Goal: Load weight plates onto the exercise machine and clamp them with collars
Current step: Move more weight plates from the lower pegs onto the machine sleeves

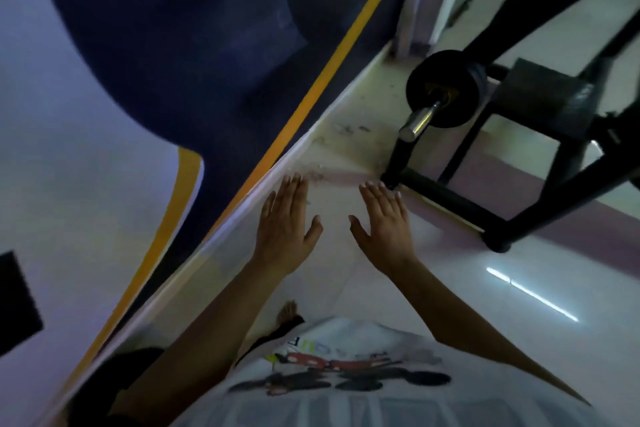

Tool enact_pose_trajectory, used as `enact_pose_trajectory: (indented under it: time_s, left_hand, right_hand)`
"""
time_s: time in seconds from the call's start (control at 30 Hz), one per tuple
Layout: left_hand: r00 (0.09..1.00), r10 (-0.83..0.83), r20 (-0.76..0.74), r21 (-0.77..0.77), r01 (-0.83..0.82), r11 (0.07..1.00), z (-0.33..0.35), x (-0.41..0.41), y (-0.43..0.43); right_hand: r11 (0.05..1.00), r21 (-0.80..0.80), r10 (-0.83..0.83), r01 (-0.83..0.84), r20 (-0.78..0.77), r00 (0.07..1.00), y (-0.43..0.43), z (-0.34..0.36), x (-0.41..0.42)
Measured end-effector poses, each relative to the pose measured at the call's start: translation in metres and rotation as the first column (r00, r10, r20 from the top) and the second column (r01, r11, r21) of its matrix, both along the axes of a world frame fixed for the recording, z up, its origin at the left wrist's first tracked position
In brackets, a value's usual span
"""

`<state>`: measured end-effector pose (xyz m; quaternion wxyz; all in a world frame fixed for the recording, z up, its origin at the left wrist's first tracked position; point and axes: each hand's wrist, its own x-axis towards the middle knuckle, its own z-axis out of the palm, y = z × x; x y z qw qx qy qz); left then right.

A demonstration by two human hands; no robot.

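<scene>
Hands: left hand (284,222) and right hand (384,222) hovering flat, fingers spread wide, holding nothing | Load: weight plates (446,94) sitting on the machine's sleeve (417,123), yellowish collar (439,91) seemingly against them | Step: likely between loads | Next: fetching another plate.

Both bare hands are held out flat, palms down and fingers spread, over the pale glossy tiled floor (467,288); the left hand (285,224) hangs near the floor's edge along the dark blue wall with an orange stripe (322,80), the right hand (386,222) just short of the black steel machine frame (446,196). Neither holds anything. Beyond the right hand, black round weight plates (443,80) sit on a chrome sleeve (417,121), a yellowish collar (440,92) against their face. A white printed T-shirt (346,374) fills the lower edge, with 1 bare foot (287,312) above it.
</scene>
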<state>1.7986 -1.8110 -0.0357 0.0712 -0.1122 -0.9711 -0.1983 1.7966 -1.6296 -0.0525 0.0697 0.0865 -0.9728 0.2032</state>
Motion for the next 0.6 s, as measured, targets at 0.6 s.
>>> enact_pose_trajectory:
  time_s: [0.6]
  left_hand:
    - [0.867,-0.497,-0.03,0.036,0.498,0.866,-0.009,-0.282,0.091]
  right_hand:
    - [0.907,-0.026,-0.421,0.42,-0.051,0.906,0.065,0.002,-0.197]
